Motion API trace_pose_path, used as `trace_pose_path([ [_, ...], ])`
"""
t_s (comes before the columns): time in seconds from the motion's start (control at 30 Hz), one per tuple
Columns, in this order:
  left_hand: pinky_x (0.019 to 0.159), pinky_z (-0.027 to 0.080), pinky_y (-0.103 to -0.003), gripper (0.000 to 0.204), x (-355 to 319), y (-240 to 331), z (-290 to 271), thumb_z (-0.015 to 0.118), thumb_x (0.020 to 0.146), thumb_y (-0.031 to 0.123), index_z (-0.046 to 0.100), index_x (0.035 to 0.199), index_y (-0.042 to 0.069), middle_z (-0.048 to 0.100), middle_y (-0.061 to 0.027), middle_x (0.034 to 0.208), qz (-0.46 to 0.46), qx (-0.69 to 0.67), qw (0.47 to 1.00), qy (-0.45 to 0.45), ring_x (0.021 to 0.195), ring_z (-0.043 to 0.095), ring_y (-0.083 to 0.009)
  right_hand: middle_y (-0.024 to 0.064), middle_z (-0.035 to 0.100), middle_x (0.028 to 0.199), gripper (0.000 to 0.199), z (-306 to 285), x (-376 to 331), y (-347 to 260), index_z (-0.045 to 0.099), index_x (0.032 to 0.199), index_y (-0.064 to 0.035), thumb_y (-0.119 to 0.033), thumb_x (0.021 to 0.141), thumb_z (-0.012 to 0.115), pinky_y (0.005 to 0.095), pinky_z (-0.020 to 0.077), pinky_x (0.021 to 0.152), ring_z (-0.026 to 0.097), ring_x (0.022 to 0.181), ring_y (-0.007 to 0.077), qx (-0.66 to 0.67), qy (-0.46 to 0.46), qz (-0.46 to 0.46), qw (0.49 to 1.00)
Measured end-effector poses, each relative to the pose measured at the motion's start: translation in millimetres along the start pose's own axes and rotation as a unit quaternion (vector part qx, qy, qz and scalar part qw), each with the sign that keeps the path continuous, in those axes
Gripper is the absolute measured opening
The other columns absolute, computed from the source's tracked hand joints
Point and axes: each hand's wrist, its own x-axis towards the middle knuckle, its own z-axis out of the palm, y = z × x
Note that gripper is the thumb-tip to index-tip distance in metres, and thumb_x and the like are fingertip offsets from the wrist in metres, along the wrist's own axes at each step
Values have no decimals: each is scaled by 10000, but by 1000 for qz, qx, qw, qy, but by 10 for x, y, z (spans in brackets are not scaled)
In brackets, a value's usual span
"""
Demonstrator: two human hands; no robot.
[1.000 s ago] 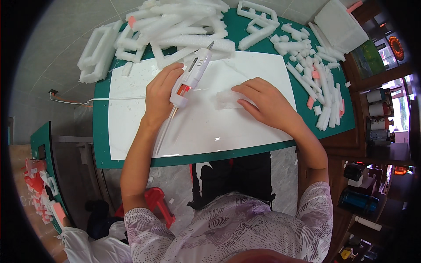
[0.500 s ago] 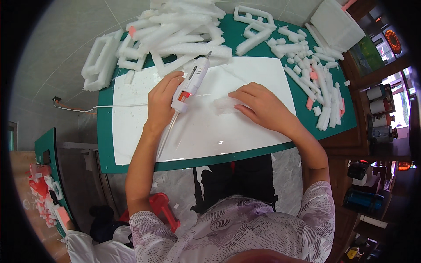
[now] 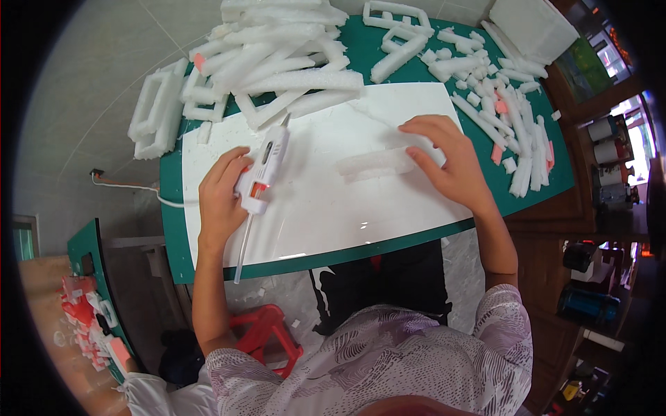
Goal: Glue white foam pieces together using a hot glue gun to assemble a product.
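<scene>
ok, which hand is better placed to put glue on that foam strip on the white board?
Left. The left hand grips the glue gun, nozzle pointing up the white board. The right hand rests on the foam strip, steadying it.

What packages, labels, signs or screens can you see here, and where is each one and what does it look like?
White box: far right corner of the green table, blocky, plain white.
Green panel: right of the table beyond that box, flat, green with a yellowish patch; too small to tell what it is.
White containers: on the dark shelf at the right, round, with dark bands.
No screens or signs show.
</scene>
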Motion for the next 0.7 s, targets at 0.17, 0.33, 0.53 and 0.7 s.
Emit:
trace_pose_path([
  [0.17,787,509,-310,318,-215,-129,-75,708,683,-37,620,987,-8,611,-129,1164,-115,-42,991,-57,960,638,-281,46,615,1113,273,104,-182,158,651,1168,-92,-122,896,647,233,432,684,553,895,132,93,52,202,974],
  [0.33,810,481,-288,384,-245,-306,-150,650,653,-114,618,1018,0,557,-102,1230,-156,-92,973,-142,1018,614,-236,33,593,1135,276,263,-331,345,620,1222,-92,-182,963,589,228,432,664,521,826,108,135,40,224,964],
  [0.53,844,471,-293,436,-209,-420,-243,648,656,-88,608,1074,27,513,-93,1310,-140,-112,963,-200,1080,594,-225,73,630,1091,324,268,-276,203,629,1174,-50,-298,981,554,244,477,672,573,706,118,239,35,309,920],
  [0.7,886,463,-319,423,-207,-370,-324,662,680,-57,609,1087,42,492,-106,1358,-165,-126,957,-201,1118,575,-240,57,635,1068,407,305,-273,235,609,1235,-87,-401,1019,467,201,420,543,577,655,84,250,1,287,925],
])
